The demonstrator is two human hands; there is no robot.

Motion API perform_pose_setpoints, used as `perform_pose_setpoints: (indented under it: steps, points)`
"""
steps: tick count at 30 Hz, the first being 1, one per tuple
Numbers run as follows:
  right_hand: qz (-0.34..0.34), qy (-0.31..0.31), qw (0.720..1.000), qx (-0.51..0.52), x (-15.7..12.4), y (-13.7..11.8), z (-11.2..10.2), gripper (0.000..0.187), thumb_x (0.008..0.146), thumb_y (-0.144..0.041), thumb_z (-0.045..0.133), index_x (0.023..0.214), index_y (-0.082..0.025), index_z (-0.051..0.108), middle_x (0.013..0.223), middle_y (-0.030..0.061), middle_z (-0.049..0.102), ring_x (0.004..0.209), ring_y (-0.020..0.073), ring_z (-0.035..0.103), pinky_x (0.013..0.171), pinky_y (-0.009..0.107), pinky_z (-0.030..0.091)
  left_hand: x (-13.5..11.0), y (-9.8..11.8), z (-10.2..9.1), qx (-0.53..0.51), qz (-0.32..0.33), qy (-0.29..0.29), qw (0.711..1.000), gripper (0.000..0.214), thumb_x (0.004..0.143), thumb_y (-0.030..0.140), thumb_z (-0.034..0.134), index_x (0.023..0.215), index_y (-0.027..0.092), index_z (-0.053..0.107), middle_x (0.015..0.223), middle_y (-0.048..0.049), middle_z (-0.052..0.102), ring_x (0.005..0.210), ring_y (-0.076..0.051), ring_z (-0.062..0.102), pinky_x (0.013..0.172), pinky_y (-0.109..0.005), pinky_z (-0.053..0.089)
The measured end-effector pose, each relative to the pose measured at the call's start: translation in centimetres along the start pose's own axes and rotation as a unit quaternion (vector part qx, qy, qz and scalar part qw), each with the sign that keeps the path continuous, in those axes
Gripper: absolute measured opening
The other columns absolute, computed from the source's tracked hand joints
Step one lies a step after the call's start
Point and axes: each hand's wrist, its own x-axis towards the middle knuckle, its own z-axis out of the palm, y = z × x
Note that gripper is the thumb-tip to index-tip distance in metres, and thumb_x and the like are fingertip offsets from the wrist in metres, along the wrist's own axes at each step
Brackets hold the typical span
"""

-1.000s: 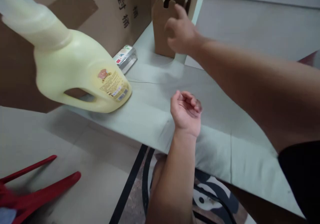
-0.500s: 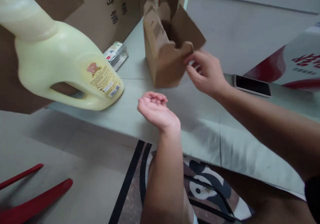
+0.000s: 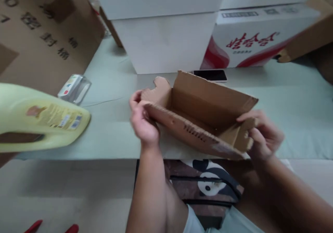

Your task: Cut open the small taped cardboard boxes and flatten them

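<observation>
An open brown cardboard box [image 3: 205, 101] is tilted at the front of the pale-green covered table, its inside facing up and no contents visible in it. My left hand [image 3: 144, 122] grips the box's left end, fingers behind the notched end flap and thumb at the near corner. At the right end, my right hand [image 3: 265, 132] is closed on the other short flap, with fingers reaching over the edge to the inside. Behind the box's far wall lies a phone [image 3: 210, 75], dark screen up.
A pale yellow jug [image 3: 52, 118] lies at the left beside a small clear-lidded package [image 3: 74, 89]. A large carton [image 3: 49, 31] stands behind them. White boxes [image 3: 171, 45] and a red-and-white carton [image 3: 241, 38] line the back. The table's front edge [image 3: 104, 156] runs close to me.
The cardboard box has come nearer, turned lengthwise across me. My left hand, empty before, now holds its left end; my right hand holds the right end. The view has swung right.
</observation>
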Motion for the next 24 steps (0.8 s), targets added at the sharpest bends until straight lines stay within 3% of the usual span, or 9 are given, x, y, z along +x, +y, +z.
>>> perform_pose_setpoints:
  steps: [3,7,11,15,17,20,22,24]
  points:
    - [0.045,0.036,0.998,0.027,-0.6,2.2,-0.5,0.011,0.092,-0.037,0.06,0.095,-0.027,0.063,0.109,0.0061,0.066,0.104,0.0264,0.063,0.092,0.046,0.048,-0.7,1.1,2.0,-0.036,0.009,0.004,0.999,0.058,0.09,0.063,0.034,0.05,0.02,0.034,0.095,-0.0071,0.059,0.099,-0.023,0.061,0.097,-0.041,0.051]
    - [0.109,0.009,0.994,-0.005,-1.3,3.7,-1.1,0.026,0.097,-0.048,0.05,0.11,-0.03,0.065,0.15,0.0078,0.044,0.123,0.03,0.058,0.106,0.055,0.046,-1.8,1.3,4.8,-0.041,0.048,0.002,0.998,0.044,0.091,0.05,0.034,0.057,0.023,0.041,0.066,-0.0027,0.051,0.071,-0.02,0.059,0.076,-0.041,0.051]
    - [0.147,0.014,0.987,0.066,-1.3,4.0,-2.0,0.031,0.097,-0.049,0.048,0.122,-0.036,0.059,0.139,0.0067,0.053,0.124,0.0307,0.058,0.107,0.055,0.047,-2.9,-0.6,7.4,-0.032,0.057,-0.041,0.997,0.038,0.096,0.054,0.032,0.081,0.024,0.051,0.07,-0.0004,0.059,0.068,-0.018,0.061,0.073,-0.037,0.049]
    - [0.196,0.042,0.973,0.115,-0.8,4.0,-3.0,0.067,0.093,-0.048,0.055,0.151,-0.052,0.02,0.142,0.0034,0.053,0.12,0.0274,0.06,0.101,0.051,0.053,-3.3,-2.7,8.4,0.083,0.119,-0.095,0.985,0.042,0.092,0.065,0.05,0.107,0.026,0.05,0.088,-0.0013,0.065,0.082,-0.017,0.065,0.086,-0.037,0.053]
    - [0.206,0.031,0.969,0.134,-0.7,4.1,-3.7,0.069,0.093,-0.047,0.058,0.151,-0.052,0.021,0.144,0.0028,0.052,0.122,0.0272,0.06,0.104,0.05,0.051,-3.3,-3.3,8.3,0.136,0.148,-0.119,0.972,0.046,0.088,0.058,0.061,0.12,0.026,0.05,0.109,-0.0051,0.065,0.098,-0.018,0.067,0.096,-0.039,0.053]
    - [0.189,0.012,0.971,0.148,-0.7,4.3,-4.4,0.039,0.092,-0.045,0.058,0.131,-0.039,0.055,0.141,0.0036,0.055,0.133,0.0299,0.053,0.112,0.053,0.043,-3.2,-3.5,7.8,0.178,0.165,-0.156,0.957,0.046,0.089,0.047,0.063,0.13,0.026,0.054,0.135,-0.0092,0.058,0.121,-0.022,0.062,0.109,-0.042,0.049]
    - [0.173,0.011,0.973,0.155,-0.8,4.4,-4.7,0.025,0.091,-0.044,0.056,0.111,-0.032,0.065,0.135,0.0044,0.057,0.136,0.0318,0.049,0.115,0.054,0.039,-3.1,-3.4,7.6,0.205,0.169,-0.174,0.948,0.038,0.092,0.042,0.058,0.126,0.025,0.062,0.14,-0.0091,0.057,0.126,-0.024,0.06,0.112,-0.044,0.047]
    - [0.165,0.022,0.972,0.166,-0.8,4.5,-4.6,0.023,0.091,-0.045,0.054,0.103,-0.029,0.066,0.13,0.0054,0.06,0.136,0.0329,0.049,0.113,0.055,0.039,-3.0,-3.1,7.6,0.229,0.172,-0.191,0.939,0.03,0.093,0.036,0.056,0.115,0.023,0.072,0.138,-0.0087,0.06,0.121,-0.023,0.063,0.111,-0.044,0.048]
